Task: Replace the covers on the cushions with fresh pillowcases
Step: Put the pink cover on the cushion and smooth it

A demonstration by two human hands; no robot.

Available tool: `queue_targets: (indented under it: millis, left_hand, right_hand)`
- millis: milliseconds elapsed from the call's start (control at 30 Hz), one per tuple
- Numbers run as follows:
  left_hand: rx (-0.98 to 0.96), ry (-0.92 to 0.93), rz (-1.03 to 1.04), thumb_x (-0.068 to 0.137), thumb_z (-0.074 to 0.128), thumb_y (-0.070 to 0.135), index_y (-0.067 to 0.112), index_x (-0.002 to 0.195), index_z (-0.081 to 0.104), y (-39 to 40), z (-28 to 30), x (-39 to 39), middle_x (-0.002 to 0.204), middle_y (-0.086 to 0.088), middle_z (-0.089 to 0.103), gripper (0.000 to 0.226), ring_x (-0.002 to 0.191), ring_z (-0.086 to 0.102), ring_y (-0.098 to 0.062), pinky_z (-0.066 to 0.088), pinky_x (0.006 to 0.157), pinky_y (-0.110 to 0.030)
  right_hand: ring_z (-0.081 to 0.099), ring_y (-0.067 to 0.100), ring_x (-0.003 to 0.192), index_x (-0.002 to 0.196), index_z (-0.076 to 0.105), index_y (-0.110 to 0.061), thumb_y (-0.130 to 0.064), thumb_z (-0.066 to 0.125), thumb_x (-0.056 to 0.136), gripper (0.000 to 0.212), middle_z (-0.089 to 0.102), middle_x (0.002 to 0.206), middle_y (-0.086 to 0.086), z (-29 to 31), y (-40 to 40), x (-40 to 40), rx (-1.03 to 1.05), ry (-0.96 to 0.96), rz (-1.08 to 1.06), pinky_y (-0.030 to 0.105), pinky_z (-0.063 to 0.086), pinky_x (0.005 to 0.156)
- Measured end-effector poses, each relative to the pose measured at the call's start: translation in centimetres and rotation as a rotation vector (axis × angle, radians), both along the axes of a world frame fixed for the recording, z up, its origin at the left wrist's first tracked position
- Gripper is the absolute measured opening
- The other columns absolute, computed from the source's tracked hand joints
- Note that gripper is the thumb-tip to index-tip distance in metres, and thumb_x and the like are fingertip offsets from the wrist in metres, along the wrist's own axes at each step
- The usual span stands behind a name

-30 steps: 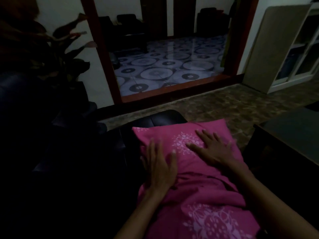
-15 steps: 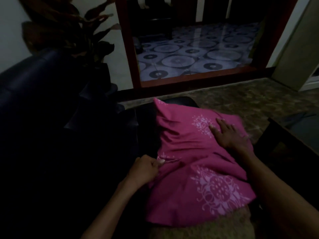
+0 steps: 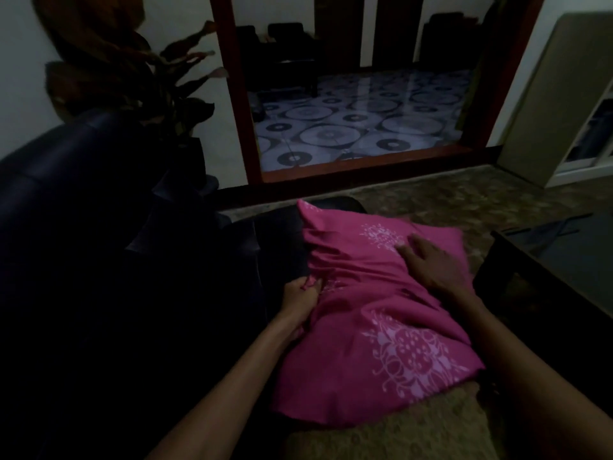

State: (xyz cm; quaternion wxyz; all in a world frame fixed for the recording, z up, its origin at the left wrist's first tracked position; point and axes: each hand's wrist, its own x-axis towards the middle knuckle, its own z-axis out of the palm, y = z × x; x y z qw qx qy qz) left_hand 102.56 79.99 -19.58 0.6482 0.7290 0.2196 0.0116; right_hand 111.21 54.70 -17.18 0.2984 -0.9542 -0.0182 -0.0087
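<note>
Pillowcase in bright pink, with pale flower prints, is pulled most of the way over a cushion. It lies on the seat of a dark sofa, and its loose open end flops toward the person.

The left hand pinches a fold at the left edge, fingers curled tight on the cloth. The right hand lies flat on top, fingers straight and a little apart, pressing the cushion down.

I think the cloth is thin, light and floppy, and it bunches into wrinkles easily. The cushion inside looks soft and squashy, so nothing here can break. A good place to hold is the loose hem, one hand on each side, to tug it down evenly.

The room is dim. A low dark table stands just to the right. A leafy plant is behind the sofa. Beyond a red door frame, a shiny floor has round patterns.
</note>
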Motion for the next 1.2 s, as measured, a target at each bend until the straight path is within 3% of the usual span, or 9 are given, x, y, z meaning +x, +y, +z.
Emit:
queue_targets:
  millis: [233, 367, 467, 633, 767, 833, 900, 1067, 1200]
  left_hand:
    - [0.008, -0.265, 0.041, 0.091, 0.070, 0.013, 0.013, 0.084, 0.075, 2.3, 9.1, 2.6, 0.086, -0.006, 0.071, 0.009, 0.078, 0.059, -0.016, 0.048, 0.072, -0.030]
    - [0.356, -0.512, -0.055, 0.090, 0.073, 0.017, 0.013, 0.084, 0.074, 3.8, 17.0, 3.6, 0.076, 0.000, 0.065, 0.007, 0.066, 0.054, -0.009, 0.045, 0.063, -0.024]
    - [0.568, -0.558, -0.128, 0.085, 0.076, 0.030, 0.023, 0.078, 0.075, 4.0, 20.0, 4.4, 0.074, 0.008, 0.072, 0.010, 0.069, 0.065, -0.009, 0.052, 0.070, -0.026]
    - [0.575, -0.520, -0.272, 0.079, 0.071, 0.048, 0.019, 0.081, 0.077, 0.0, 17.5, 4.4, 0.073, 0.005, 0.073, 0.029, 0.070, 0.068, -0.014, 0.057, 0.069, -0.035]
    - [0.413, -0.512, -0.507, 0.083, 0.067, 0.032, 0.037, 0.093, 0.076, -2.7, 16.0, 4.8, 0.095, 0.014, 0.076, 0.014, 0.090, 0.069, -0.004, 0.055, 0.088, -0.030]
    - [0.253, -0.463, -0.619, 0.087, 0.062, 0.021, 0.028, 0.113, 0.073, -2.7, 15.6, 5.0, 0.116, 0.004, 0.073, 0.029, 0.107, 0.065, -0.008, 0.047, 0.103, -0.029]
    - [0.298, -0.483, -0.696, 0.093, 0.057, 0.005, 0.020, 0.128, 0.066, -2.2, 15.0, 5.1, 0.124, -0.003, 0.068, 0.039, 0.110, 0.063, -0.012, 0.045, 0.106, -0.029]
    - [0.768, -0.596, -0.445, 0.087, 0.073, 0.030, 0.026, 0.139, 0.056, -0.6, 13.3, 5.4, 0.127, -0.009, 0.048, 0.054, 0.114, 0.049, -0.021, 0.039, 0.102, -0.032]
    - [0.565, -0.504, -0.322, 0.086, 0.070, 0.036, 0.022, 0.109, 0.069, -1.5, 12.7, 5.1, 0.122, -0.009, 0.055, 0.027, 0.113, 0.054, -0.027, 0.043, 0.101, -0.038]
  right_hand:
    - [0.045, 0.021, 0.141, 0.152, 0.043, -0.027, -0.068, 0.053, 0.091, 0.074, 0.051, 0.151, 0.003, 5.4, 4.3, 0.5, 0.458, -0.054, 0.085, 0.030, 0.029, 0.114]
    - [0.064, 0.018, 0.116, 0.132, 0.061, -0.021, -0.026, 0.061, 0.100, 0.032, 0.067, 0.120, -0.001, 7.1, 6.8, 1.4, 0.611, -0.250, 0.155, 0.024, 0.047, 0.099]
    - [0.065, 0.014, 0.106, 0.124, 0.066, -0.015, -0.005, 0.059, 0.099, 0.027, 0.070, 0.116, 0.002, 8.6, 8.0, 1.4, 0.602, -0.300, 0.243, 0.011, 0.048, 0.088]
    - [0.070, 0.007, 0.100, 0.110, 0.075, -0.021, -0.024, 0.074, 0.092, 0.019, 0.077, 0.103, -0.007, 12.5, 8.2, -0.4, 0.958, -0.236, 0.154, 0.023, 0.055, 0.087]
    - [0.064, 0.005, 0.107, 0.116, 0.072, -0.023, -0.026, 0.082, 0.083, 0.034, 0.066, 0.119, 0.000, 12.1, 6.7, -2.6, 0.767, -0.299, 0.104, 0.006, 0.047, 0.079]
    - [0.060, 0.004, 0.103, 0.117, 0.071, -0.023, -0.023, 0.083, 0.082, 0.037, 0.060, 0.122, 0.008, 11.0, 5.7, -3.1, 0.666, -0.363, -0.020, 0.002, 0.044, 0.077]
    - [0.059, 0.005, 0.103, 0.119, 0.070, -0.022, -0.028, 0.084, 0.081, 0.041, 0.057, 0.126, 0.009, 10.6, 4.7, -3.7, 0.589, -0.378, -0.089, 0.005, 0.045, 0.081]
    - [0.057, 0.006, 0.106, 0.120, 0.070, -0.029, -0.031, 0.082, 0.081, 0.042, 0.055, 0.118, -0.004, 12.5, 5.3, -5.2, 0.318, -0.539, -0.080, 0.024, 0.048, 0.098]
    - [0.059, 0.005, 0.102, 0.116, 0.073, -0.030, -0.056, 0.080, 0.077, 0.047, 0.058, 0.113, -0.011, 14.6, 7.3, -5.8, 0.272, -0.355, 0.003, 0.014, 0.046, 0.080]
